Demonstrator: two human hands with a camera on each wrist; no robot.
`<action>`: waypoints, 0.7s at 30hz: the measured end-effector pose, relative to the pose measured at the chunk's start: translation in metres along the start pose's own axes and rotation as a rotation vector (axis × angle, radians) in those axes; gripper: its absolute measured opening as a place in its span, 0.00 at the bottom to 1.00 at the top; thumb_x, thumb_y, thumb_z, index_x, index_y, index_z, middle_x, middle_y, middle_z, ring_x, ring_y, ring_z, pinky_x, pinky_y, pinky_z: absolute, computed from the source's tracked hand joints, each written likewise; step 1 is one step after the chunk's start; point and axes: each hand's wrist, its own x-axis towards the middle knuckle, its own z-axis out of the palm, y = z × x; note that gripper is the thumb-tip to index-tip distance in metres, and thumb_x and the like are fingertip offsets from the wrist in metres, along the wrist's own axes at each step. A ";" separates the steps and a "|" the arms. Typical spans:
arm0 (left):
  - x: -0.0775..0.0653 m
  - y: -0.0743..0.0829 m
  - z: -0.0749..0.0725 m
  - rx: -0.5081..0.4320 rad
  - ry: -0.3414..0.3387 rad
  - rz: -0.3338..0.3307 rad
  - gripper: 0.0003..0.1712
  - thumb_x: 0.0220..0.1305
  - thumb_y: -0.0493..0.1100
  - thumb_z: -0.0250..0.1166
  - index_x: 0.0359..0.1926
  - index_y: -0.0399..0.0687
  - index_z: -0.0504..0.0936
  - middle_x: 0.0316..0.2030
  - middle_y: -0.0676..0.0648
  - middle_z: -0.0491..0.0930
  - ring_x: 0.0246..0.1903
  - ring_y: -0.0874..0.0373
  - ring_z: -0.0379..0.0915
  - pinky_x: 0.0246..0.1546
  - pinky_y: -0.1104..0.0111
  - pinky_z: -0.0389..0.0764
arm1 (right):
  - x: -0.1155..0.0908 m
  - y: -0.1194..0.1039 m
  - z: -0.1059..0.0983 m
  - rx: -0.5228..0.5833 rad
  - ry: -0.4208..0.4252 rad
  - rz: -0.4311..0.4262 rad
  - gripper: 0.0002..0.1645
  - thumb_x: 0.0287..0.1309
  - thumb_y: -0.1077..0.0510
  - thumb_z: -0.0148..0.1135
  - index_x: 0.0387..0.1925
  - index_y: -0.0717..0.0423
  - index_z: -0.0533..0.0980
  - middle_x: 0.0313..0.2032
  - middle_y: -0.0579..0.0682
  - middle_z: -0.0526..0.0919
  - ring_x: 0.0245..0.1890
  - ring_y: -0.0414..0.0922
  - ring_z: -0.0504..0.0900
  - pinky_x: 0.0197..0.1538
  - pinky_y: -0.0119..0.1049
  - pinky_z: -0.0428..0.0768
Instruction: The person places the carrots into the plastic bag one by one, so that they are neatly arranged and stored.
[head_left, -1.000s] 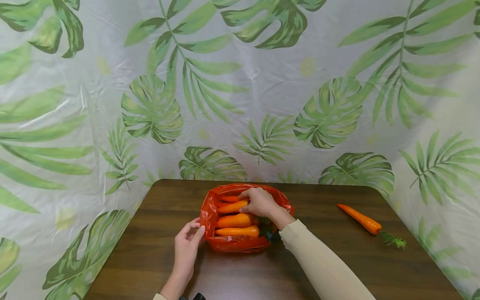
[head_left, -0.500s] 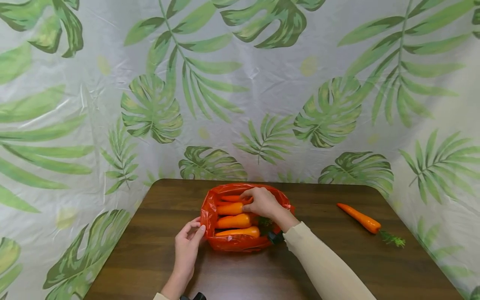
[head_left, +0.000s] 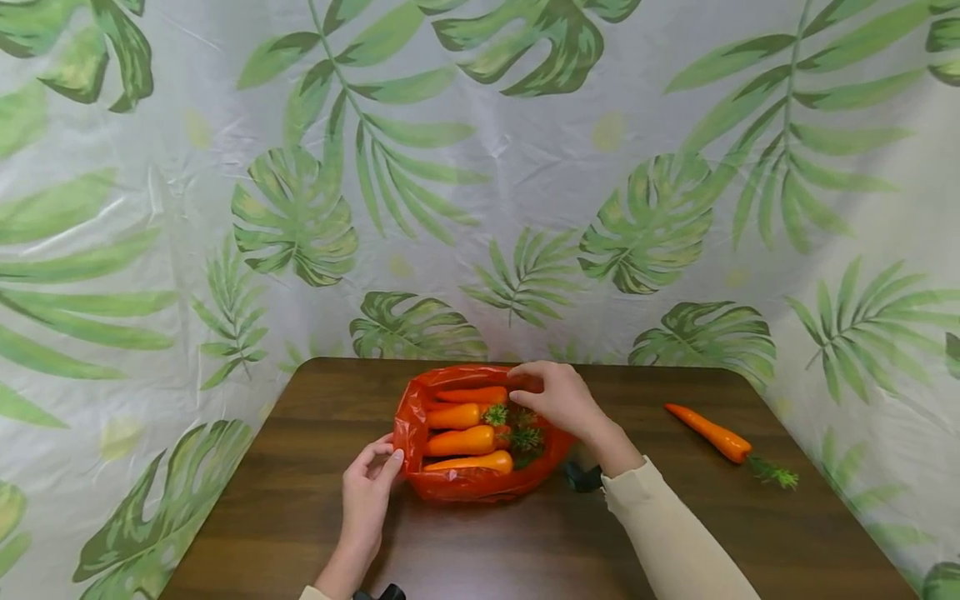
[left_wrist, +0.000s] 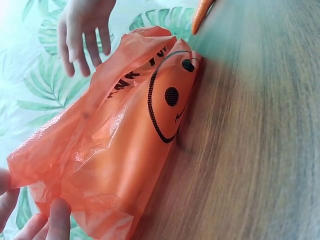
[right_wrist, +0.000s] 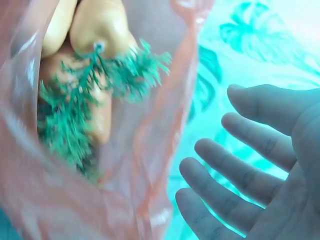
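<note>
A red plastic bag [head_left: 472, 490], printed with a black smiling face in the left wrist view, lies with its mouth spread. Several orange carrots [head_left: 459, 442] lie side by side inside, their leafy green tops [right_wrist: 135, 72] toward the bag's right end. My left hand [head_left: 365, 492] pinches the bag's left rim between thumb and fingers. Over the right part of the mouth is my right hand [head_left: 562, 400]; in the right wrist view its fingers [right_wrist: 220, 205] are spread apart beside the plastic and hold nothing.
One more carrot [head_left: 708, 432] with a green top lies on the brown wooden table [head_left: 300, 467], right of the bag. A leaf-patterned sheet [head_left: 540, 183] hangs behind the table's back edge.
My right hand has let go of a carrot in the bag and moved right, uncovering the green tops. The left hand keeps its hold on the rim.
</note>
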 end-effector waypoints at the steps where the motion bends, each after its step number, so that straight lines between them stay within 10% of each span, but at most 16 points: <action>1: 0.000 0.000 0.000 0.000 0.001 -0.004 0.13 0.67 0.35 0.68 0.44 0.27 0.77 0.59 0.39 0.77 0.48 0.54 0.81 0.44 0.62 0.85 | -0.004 0.001 -0.004 0.001 0.014 0.006 0.21 0.62 0.48 0.71 0.56 0.44 0.82 0.55 0.43 0.82 0.55 0.49 0.79 0.54 0.52 0.79; 21: 0.001 -0.002 0.000 -0.004 -0.011 -0.032 0.16 0.67 0.37 0.68 0.46 0.27 0.76 0.60 0.41 0.77 0.49 0.54 0.80 0.44 0.64 0.85 | -0.054 0.045 -0.056 -0.028 0.178 0.077 0.21 0.60 0.46 0.72 0.55 0.37 0.81 0.53 0.44 0.83 0.51 0.49 0.82 0.50 0.51 0.82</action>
